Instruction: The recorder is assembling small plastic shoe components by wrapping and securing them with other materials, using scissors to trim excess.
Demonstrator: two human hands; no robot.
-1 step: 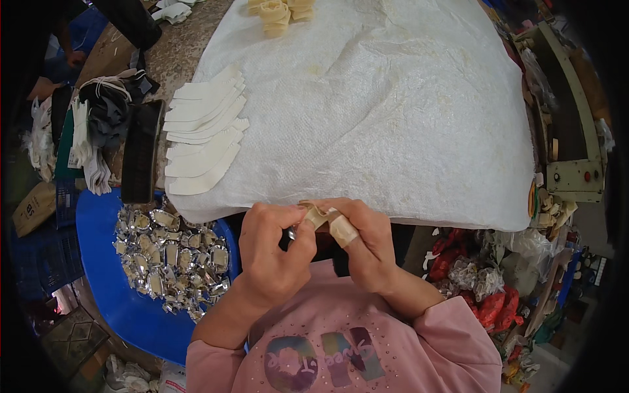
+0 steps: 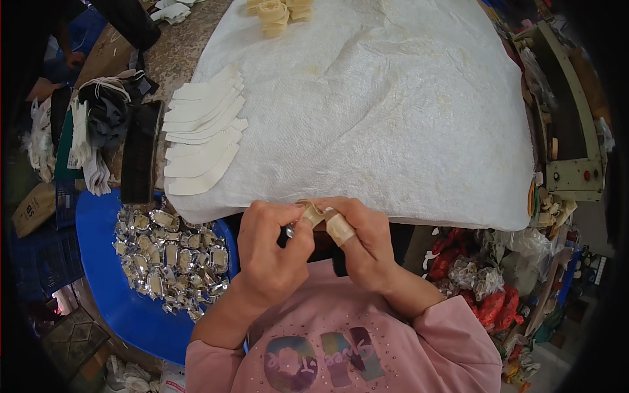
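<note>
My left hand point(image 2: 274, 245) and my right hand point(image 2: 362, 239) meet at the near edge of the white-covered table. Between their fingertips they pinch a small, cream, curved strip point(image 2: 312, 215). A shiny silver bit point(image 2: 290, 230) shows beside my left fingers; whether it joins the strip I cannot tell. Beige tape point(image 2: 339, 228) is wrapped round my right thumb. On the table to the left, white curved strips point(image 2: 204, 164) lie fanned out and overlapping. Several rolled cream bands point(image 2: 274, 14) sit at the far edge of view.
A blue basin point(image 2: 95, 262) at my left holds many silver pieces point(image 2: 167, 255) with beige patches. Beside the strips lie a long black tray-like object point(image 2: 140, 154) and bundled strips point(image 2: 82, 131). At right stand a green metal machine point(image 2: 576, 177) and red bags point(image 2: 491, 308).
Both hands have shifted very slightly left, still pinching the cream strip. Everything else stays in place.
</note>
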